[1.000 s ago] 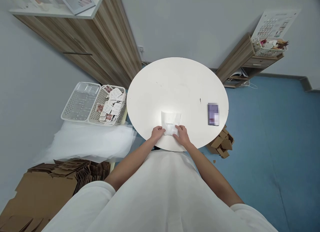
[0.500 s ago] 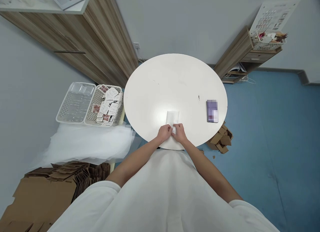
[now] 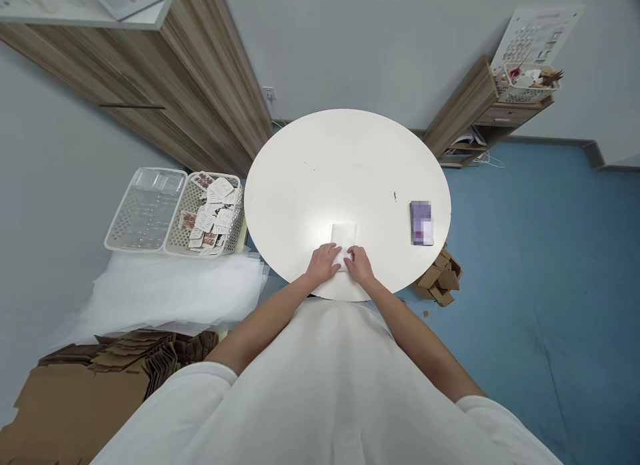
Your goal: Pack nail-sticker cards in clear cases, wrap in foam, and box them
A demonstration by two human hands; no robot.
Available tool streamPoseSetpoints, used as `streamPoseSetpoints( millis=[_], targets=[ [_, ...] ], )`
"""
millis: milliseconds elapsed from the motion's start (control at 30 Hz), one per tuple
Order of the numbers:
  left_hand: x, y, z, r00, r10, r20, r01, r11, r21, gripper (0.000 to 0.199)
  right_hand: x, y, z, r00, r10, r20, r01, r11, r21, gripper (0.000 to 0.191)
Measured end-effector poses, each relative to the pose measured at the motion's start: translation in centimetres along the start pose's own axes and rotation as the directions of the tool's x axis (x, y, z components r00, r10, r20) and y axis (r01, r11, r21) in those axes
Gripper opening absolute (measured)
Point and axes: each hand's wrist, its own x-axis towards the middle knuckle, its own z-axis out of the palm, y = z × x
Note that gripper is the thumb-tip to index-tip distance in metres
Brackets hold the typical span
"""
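A small white wrapped packet (image 3: 344, 235) lies on the round white table (image 3: 350, 151), close to its front edge. My left hand (image 3: 323, 263) is at the packet's left side, thumb and fingers apart, fingertips at its edge. On the right side, my right hand (image 3: 359, 265) touches the packet with bent fingers, thumb and forefinger a little apart. What is inside the wrapping cannot be made out. A purple item (image 3: 421, 223), blurred in the picture, rests near the table's right edge.
Left of the table are a basket of printed cards (image 3: 205, 215), a basket of clear plastic trays (image 3: 146, 211), white sheets (image 3: 170, 288) and flattened cardboard (image 3: 75, 408). Cardboard pieces (image 3: 440, 278) lie at the lower right. Wooden cabinets (image 3: 200, 71) stand behind.
My left hand has opened and shifted left, away from my right hand. The fingers of my right hand still touch the packet. The whole view has shifted slightly.
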Motion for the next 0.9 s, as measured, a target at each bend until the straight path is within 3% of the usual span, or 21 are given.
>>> streamPoseSetpoints(
  millis=[67, 167, 267, 467, 600, 733, 900],
  targets=[
    [-0.1, -0.3, -0.1, 0.998, 0.054, 0.015, -0.054, 0.998, 0.020, 0.041, -0.7, 0.2, -0.7, 0.992, -0.125, 0.015, 0.126, 0.987, -0.102, 0.031],
    [-0.1, -0.8, -0.1, 0.996, 0.085, 0.037, -0.085, 0.996, -0.014, 0.039, -1.0, 0.4, -1.7, 0.947, -0.281, 0.157, 0.308, 0.933, -0.185, 0.048],
    [0.0, -1.0, -0.2, 0.996, 0.064, 0.054, -0.059, 0.995, -0.079, 0.047, -0.4, 0.3, -2.0, 0.903, -0.316, 0.291, 0.379, 0.905, -0.194, 0.056],
    [-0.7, -1.0, -1.5, 0.993, 0.049, 0.107, -0.024, 0.974, -0.226, 0.064, -0.1, -0.5, -1.9, 0.899, -0.310, 0.311, 0.365, 0.921, -0.137, 0.040],
    [-2.7, -1.2, -1.7, 0.981, 0.101, 0.167, -0.043, 0.947, -0.319, 0.081, -1.8, -0.6, -2.9, 0.845, -0.319, 0.430, 0.381, 0.922, -0.065, 0.039],
    [-4.1, -1.2, -0.7, 0.984, 0.107, 0.139, -0.061, 0.952, -0.301, 0.059, -2.4, -0.4, -3.5, 0.835, -0.312, 0.453, 0.354, 0.935, -0.009, 0.038],
    [-3.2, -1.0, -0.3, 0.989, -0.065, 0.129, 0.109, 0.922, -0.371, 0.034, -0.3, -0.7, -3.3, 0.916, -0.206, 0.343, 0.213, 0.977, 0.017, 0.024]
  ],
)
